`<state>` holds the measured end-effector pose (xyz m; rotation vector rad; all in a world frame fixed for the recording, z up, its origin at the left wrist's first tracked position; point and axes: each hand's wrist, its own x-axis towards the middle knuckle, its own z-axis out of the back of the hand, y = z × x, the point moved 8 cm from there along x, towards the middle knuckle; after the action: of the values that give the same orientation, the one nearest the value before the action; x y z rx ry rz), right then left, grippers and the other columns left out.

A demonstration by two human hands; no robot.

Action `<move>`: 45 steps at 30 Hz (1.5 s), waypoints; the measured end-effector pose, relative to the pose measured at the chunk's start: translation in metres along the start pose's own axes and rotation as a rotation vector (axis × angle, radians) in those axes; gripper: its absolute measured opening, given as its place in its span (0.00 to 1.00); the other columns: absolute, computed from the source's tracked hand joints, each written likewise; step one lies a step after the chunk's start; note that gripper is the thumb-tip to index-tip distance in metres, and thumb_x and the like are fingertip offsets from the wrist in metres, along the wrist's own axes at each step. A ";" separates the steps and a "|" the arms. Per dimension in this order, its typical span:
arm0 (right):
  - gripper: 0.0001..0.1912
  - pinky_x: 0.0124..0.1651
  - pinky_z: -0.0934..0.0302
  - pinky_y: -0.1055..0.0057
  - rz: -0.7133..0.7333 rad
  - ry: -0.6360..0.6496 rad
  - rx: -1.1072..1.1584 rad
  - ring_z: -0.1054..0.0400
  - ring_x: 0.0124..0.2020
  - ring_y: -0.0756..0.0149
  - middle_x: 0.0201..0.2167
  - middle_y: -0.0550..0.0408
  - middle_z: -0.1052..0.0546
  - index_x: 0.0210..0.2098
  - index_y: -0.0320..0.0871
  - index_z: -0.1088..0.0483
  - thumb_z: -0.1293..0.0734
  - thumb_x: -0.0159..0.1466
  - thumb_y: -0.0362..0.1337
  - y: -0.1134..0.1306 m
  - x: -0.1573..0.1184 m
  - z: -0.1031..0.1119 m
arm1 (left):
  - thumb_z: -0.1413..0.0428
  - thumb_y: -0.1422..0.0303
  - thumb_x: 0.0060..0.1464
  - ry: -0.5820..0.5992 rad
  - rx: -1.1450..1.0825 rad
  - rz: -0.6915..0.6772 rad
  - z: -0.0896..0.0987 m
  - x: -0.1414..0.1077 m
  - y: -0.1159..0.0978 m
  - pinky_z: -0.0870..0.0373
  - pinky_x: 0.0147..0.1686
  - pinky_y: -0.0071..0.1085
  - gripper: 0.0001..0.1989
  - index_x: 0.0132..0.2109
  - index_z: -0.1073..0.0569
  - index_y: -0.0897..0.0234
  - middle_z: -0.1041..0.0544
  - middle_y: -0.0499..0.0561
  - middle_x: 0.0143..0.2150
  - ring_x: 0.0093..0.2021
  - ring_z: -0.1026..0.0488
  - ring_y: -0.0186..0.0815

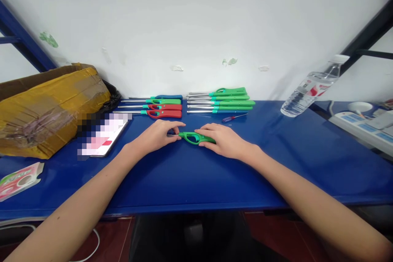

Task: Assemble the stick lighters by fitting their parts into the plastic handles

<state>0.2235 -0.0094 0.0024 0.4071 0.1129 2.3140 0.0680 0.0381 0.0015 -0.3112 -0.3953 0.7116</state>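
Observation:
A green lighter (pixel 192 138) with a trigger loop lies level just over or on the blue table, its metal tip pointing left. My right hand (pixel 221 141) is closed round its handle. My left hand (pixel 160 134) pinches the metal tube near the green body, with the index finger stretched out above. Behind my hands, several green-handled lighters (pixel 235 98) lie stacked side by side. To their left are red lighters (pixel 170 113), with a green and a blue one behind. A small screwdriver (pixel 229 119) rests in front of the green group.
On the blue table (pixel 196 180), a taped cardboard box (pixel 55 110) and a phone (pixel 107 137) are at left, near a printed card (pixel 21 181). A water bottle (pixel 313 86) and a white power strip (pixel 365 129) are at right. A white wall stands behind.

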 end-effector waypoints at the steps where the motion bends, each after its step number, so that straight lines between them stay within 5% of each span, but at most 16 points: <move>1: 0.20 0.51 0.34 0.54 0.003 0.000 0.014 0.30 0.50 0.52 0.52 0.45 0.26 0.58 0.45 0.32 0.38 0.68 0.42 -0.001 0.001 0.000 | 0.42 0.66 0.56 -0.005 0.004 -0.011 0.000 0.000 -0.001 0.31 0.37 0.28 0.19 0.55 0.27 0.62 0.20 0.50 0.38 0.36 0.24 0.36; 20: 0.21 0.53 0.35 0.55 0.012 0.032 0.075 0.32 0.50 0.54 0.51 0.45 0.27 0.59 0.43 0.33 0.39 0.68 0.41 -0.003 0.001 -0.003 | 0.48 0.65 0.64 0.010 0.016 -0.144 -0.003 0.000 -0.010 0.31 0.41 0.29 0.12 0.47 0.21 0.60 0.22 0.51 0.43 0.40 0.25 0.36; 37: 0.22 0.60 0.40 0.54 0.024 -0.015 0.017 0.37 0.58 0.54 0.57 0.44 0.29 0.59 0.39 0.33 0.47 0.72 0.38 0.002 -0.002 -0.009 | 0.47 0.67 0.61 -0.011 0.057 -0.118 -0.007 0.001 -0.008 0.31 0.40 0.31 0.11 0.44 0.20 0.63 0.22 0.52 0.42 0.38 0.25 0.36; 45: 0.19 0.61 0.41 0.51 -0.059 -0.037 0.068 0.40 0.61 0.51 0.56 0.44 0.29 0.56 0.47 0.29 0.41 0.69 0.42 -0.009 -0.001 -0.009 | 0.44 0.56 0.58 -0.088 0.061 0.010 -0.011 0.009 -0.011 0.32 0.41 0.34 0.15 0.40 0.21 0.62 0.21 0.52 0.39 0.40 0.26 0.40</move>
<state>0.2273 -0.0033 -0.0086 0.4738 0.1831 2.2477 0.0855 0.0349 -0.0020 -0.2249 -0.4547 0.7470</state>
